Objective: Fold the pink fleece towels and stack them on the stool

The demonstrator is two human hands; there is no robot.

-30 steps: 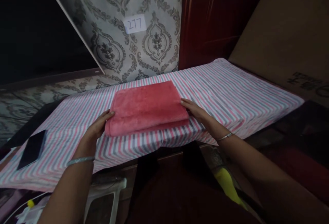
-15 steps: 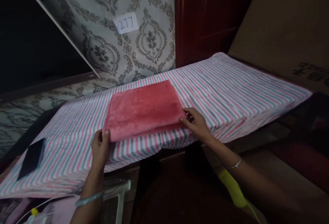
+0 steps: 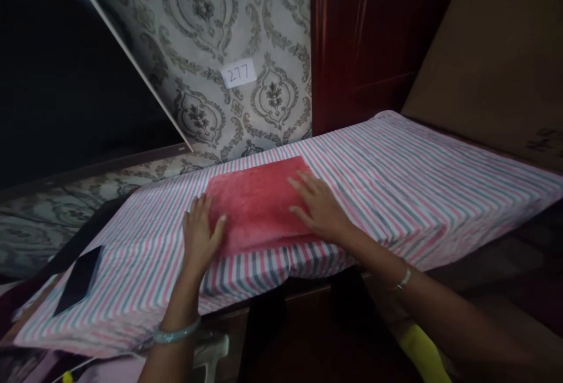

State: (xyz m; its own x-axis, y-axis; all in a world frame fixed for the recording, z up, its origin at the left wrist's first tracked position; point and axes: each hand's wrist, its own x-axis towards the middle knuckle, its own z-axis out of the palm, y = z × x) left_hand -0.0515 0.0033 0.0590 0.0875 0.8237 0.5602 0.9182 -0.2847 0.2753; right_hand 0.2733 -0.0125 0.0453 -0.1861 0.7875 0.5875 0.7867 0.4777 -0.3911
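A folded red plush cloth [image 3: 259,201] lies flat on a striped cover [image 3: 396,166] spread over a long table. At its left edge rests my left hand [image 3: 201,233], open, with fingers pointing away and the thumb apart on the cloth. My right hand [image 3: 320,207] is open too, its fingers spread over the cloth's right side. Neither hand grips the cloth. Parts of the cloth's left and right edges are hidden under the hands.
A dark phone [image 3: 79,280] lies on the cover at the left. Behind the table are a large dark screen [image 3: 83,78], patterned wallpaper with a paper label [image 3: 238,73] reading 277, a red-brown door panel [image 3: 352,37] and a big cardboard box [image 3: 492,60].
Both hands have let go of the cloth's near corners and moved forward onto it, fingers opened. The cloth's near edge now lies lower on the cover. The camera view has shifted.
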